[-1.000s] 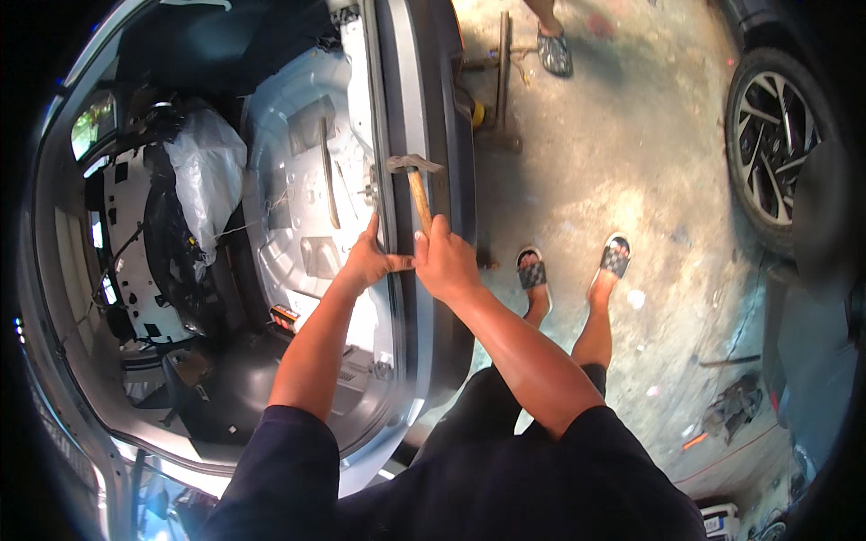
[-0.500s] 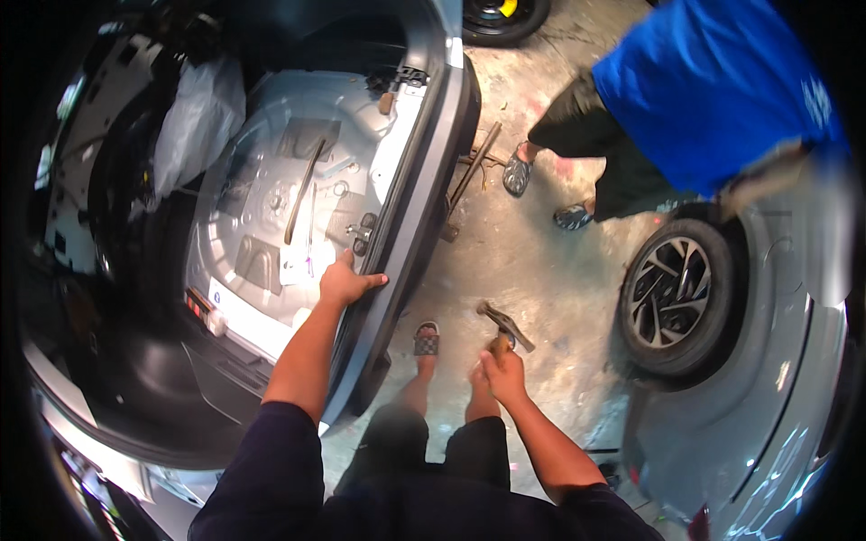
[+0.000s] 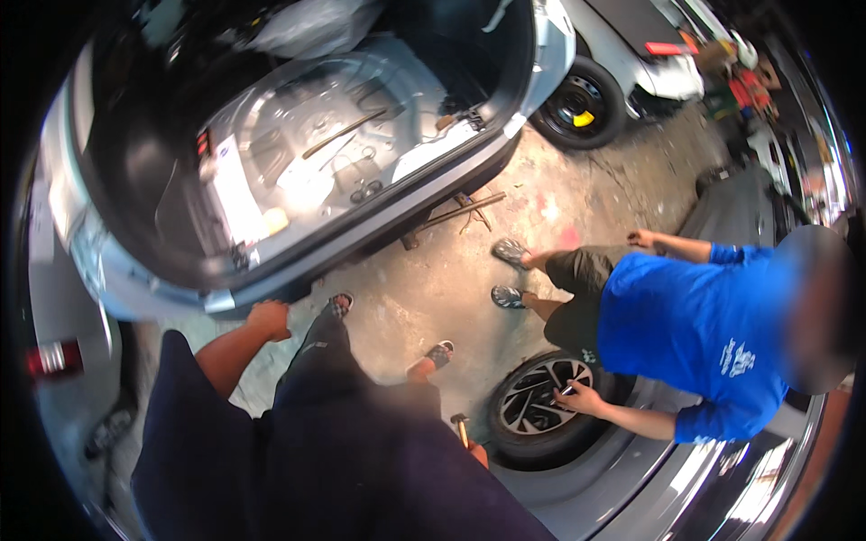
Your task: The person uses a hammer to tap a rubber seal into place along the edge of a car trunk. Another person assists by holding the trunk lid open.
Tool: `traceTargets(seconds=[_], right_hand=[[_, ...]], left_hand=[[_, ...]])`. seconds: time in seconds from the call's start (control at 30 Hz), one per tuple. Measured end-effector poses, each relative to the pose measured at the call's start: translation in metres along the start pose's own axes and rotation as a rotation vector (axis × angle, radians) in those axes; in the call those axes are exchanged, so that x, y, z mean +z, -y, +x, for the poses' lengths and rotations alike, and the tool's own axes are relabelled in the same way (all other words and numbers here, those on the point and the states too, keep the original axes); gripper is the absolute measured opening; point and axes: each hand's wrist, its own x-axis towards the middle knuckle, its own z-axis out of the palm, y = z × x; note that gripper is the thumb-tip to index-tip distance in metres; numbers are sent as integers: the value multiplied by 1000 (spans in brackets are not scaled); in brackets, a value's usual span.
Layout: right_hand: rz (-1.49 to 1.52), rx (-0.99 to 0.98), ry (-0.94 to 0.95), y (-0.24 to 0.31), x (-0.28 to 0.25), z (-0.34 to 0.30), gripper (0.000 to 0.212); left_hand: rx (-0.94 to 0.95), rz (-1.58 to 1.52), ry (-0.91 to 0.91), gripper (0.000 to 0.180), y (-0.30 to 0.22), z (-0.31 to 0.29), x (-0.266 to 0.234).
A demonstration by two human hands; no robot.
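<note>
My right hand (image 3: 479, 454) is wrapped round the handle of a hammer (image 3: 461, 431), low beside my dark clothing, which hides part of the hand. The hammer's head points up, near the wheel (image 3: 541, 397) of the grey car. My left hand (image 3: 270, 321) hangs just below the rear edge of the open car trunk (image 3: 361, 243), its fingers curled with nothing visible in them. Inside the trunk's bare metal well lie a long bar (image 3: 343, 133) and a smaller dark metal fitting (image 3: 367, 191).
A person in a blue shirt (image 3: 672, 316) stands to the right, one hand (image 3: 585, 398) holding a small dark object by the wheel. A spare wheel (image 3: 577, 104) lies beyond the trunk corner. Metal rods (image 3: 465, 209) rest on the concrete floor below the bumper. Clear plastic (image 3: 311, 27) is in the trunk.
My left hand has come off the trunk's edge and moved down and left. My right hand has lowered with the hammer to my side. My view has turned; the other person now reaches to the wheel.
</note>
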Motion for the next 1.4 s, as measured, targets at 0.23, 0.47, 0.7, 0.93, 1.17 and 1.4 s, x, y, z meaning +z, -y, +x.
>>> traceTargets(seconds=[0.23, 0.47, 0.7, 0.93, 1.17, 1.4], right_hand=[[-337, -253, -11, 26, -187, 80, 46], [-571, -433, -48, 53, -288, 229, 45], [-596, -390, -10, 117, -368, 265, 45], [-651, -616, 112, 180, -386, 368, 45], [-1272, -659, 227, 290, -444, 373, 52], [-927, -576, 58, 316, -532, 390, 41]], left_hand=[[-221, -217, 260, 65, -72, -95, 185], [44, -737, 41, 71, -217, -72, 209], [-248, -767, -68, 83, -230, -53, 104], [-447, -911, -352, 78, -209, -48, -6], [-548, -966, -266, 75, -352, -56, 101], [-396, -1245, 95, 67, -489, 2, 105]])
